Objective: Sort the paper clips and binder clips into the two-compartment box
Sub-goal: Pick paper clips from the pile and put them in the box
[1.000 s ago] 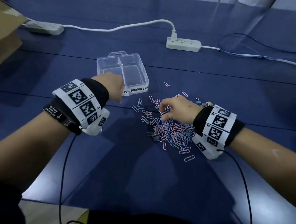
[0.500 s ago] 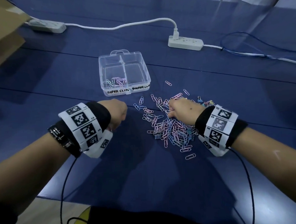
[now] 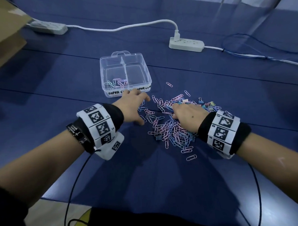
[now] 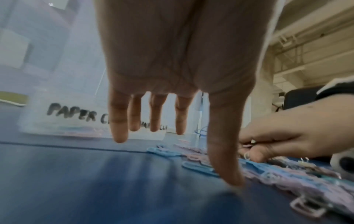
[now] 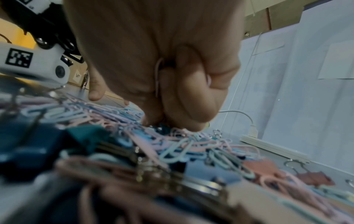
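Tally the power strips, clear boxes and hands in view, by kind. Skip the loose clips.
Power strips: 2
Two-compartment box: 1
Hands: 2
Total: 5

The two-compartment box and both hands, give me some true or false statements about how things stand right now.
1. The box holds paper clips in its left compartment. True.
2. The right compartment is full of binder clips. False: it looks empty.
3. The left hand has its fingers spread and holds nothing. True.
4. The right hand hovers over the box. False: it is curled down in the clip pile.
5. A plug sits in the power strip. True.
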A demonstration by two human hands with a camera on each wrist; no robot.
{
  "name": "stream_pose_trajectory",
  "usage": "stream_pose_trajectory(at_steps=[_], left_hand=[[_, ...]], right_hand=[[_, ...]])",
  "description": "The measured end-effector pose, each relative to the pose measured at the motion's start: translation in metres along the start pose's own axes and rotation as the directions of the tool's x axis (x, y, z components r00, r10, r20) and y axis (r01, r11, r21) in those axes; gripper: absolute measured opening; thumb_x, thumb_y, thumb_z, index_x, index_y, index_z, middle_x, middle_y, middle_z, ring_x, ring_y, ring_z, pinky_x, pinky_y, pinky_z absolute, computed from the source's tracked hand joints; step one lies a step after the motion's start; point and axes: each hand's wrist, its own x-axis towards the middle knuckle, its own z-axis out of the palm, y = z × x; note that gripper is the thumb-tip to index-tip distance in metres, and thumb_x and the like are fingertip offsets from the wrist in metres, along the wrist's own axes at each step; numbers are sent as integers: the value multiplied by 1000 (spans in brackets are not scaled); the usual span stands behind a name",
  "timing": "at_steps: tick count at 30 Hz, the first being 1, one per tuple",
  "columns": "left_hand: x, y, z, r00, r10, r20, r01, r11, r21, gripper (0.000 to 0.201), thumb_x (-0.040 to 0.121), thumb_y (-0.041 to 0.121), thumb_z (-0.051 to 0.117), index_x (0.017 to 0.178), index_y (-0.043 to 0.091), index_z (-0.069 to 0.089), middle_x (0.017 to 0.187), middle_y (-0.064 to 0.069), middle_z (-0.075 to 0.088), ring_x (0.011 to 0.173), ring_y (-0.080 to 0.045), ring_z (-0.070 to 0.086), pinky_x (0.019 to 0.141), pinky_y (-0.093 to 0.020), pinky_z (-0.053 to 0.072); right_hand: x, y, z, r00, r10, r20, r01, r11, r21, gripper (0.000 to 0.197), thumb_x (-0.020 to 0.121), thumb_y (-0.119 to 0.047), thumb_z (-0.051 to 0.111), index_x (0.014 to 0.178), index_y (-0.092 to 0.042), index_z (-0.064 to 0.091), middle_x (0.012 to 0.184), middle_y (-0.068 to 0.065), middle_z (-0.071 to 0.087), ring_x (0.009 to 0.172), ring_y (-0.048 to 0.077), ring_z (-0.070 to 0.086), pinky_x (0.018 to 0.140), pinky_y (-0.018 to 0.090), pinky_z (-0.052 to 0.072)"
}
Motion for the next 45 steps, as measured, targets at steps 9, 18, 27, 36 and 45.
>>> stream_pose_trajectory(at_steps=[9,18,27,36,45], left_hand=[[10,33,9,980,182,77,-198,921,337,46,86,2,57,129,16,57,127,-12,55,118,-30,53,97,-36,44],[1,46,17,967,252,47,-251,893,374,25,86,-2,45,102,1,65,105,-18,64,99,-34,62,77,-35,49],[9,-10,1,992,-63,112,124,696,-707,12,86,-8,55,88,-5,66,43,5,62,36,0,54,42,-13,49],[-1,-48,-19,930,-214,298,304,-4,-953,30,91,1,28,74,10,51,57,1,44,39,-7,43,42,-11,45],[-5,-61,-36,929,-307,209,171,-147,-974,30,91,9,27,67,9,46,60,-4,53,40,-11,55,42,-15,49]], right_hand=[[1,2,-8,991,76,-110,-40,954,297,23,93,1,36,74,-12,34,82,0,46,73,12,47,67,29,36],[3,17,-42,996,73,47,-50,44,998,20,98,-8,37,80,-10,46,63,4,40,28,-1,25,26,10,18],[46,23,-73,914,-314,257,-363,-348,865,29,44,2,65,68,-7,52,52,-1,44,34,4,39,20,14,25],[110,-50,-89,967,-116,226,-252,-331,909,32,99,-4,25,74,-2,45,51,5,45,31,5,41,28,10,30],[126,-96,-89,986,-26,164,-164,-318,934,34,102,-18,27,110,7,50,100,32,53,63,17,42,55,24,40]])
